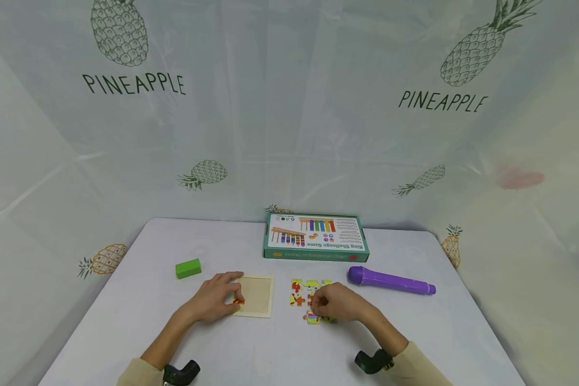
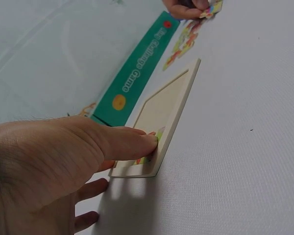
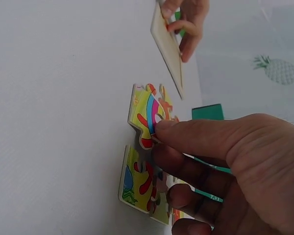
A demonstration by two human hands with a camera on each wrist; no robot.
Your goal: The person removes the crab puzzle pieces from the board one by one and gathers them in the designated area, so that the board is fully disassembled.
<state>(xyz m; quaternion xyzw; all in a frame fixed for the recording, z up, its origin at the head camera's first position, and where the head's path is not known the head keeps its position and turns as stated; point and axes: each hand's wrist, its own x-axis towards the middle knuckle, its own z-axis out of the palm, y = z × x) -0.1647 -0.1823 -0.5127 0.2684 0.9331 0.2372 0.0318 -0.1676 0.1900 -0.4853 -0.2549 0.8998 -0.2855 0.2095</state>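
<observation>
My left hand (image 1: 214,297) is at the left side of a shallow wooden puzzle tray (image 1: 262,297). Its thumb and index finger pinch a yellow-green and red jigsaw piece (image 2: 159,134) inside the tray's near left corner, mostly covered by the thumb. To the right, my right hand (image 1: 340,301) leans over a group of colourful jigsaw pieces (image 1: 297,299). In the right wrist view, thumb and fingers pinch a yellow jigsaw piece with a rainbow-like stripe (image 3: 149,115), slightly tilted. Beside it lies a corner piece with a blue and green print (image 3: 130,183); fingers partly hide other pieces.
A green "Ring Challenge Game" box (image 1: 316,237) lies at the back middle. A purple microphone-shaped stick (image 1: 393,281) lies to the right of the pieces. At the left is a green block (image 1: 188,268). A pineapple-print curtain (image 1: 289,107) hangs behind the white table (image 1: 280,354).
</observation>
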